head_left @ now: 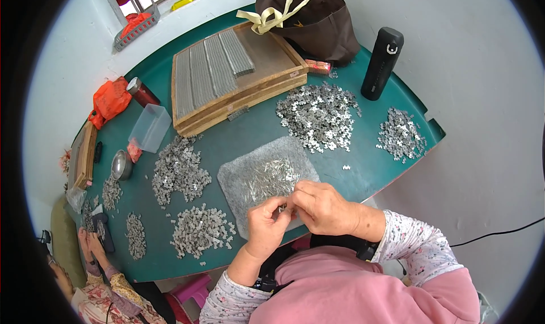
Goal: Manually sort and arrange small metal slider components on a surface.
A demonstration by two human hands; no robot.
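Note:
My left hand (265,226) is closed in a pinch around a small dark metal piece (281,209), mostly covered by the fingers. My right hand (322,209) meets it at the fingertips, its thumb and forefinger pressed together; whatever they grip is too small and hidden to make out. Both hands are over the near edge of a grey felt mat (230,179). On that mat, just beyond my fingers, lies a loose heap of thin, shiny metal pins (267,179).
Piles of small metal parts (318,117) surround the mat on the green table (352,179). Farther back are a wooden tray (267,46) with rows of metal strips, a dark bag (332,29) and a black bottle (383,63). Another person's hands (91,244) work at the far left.

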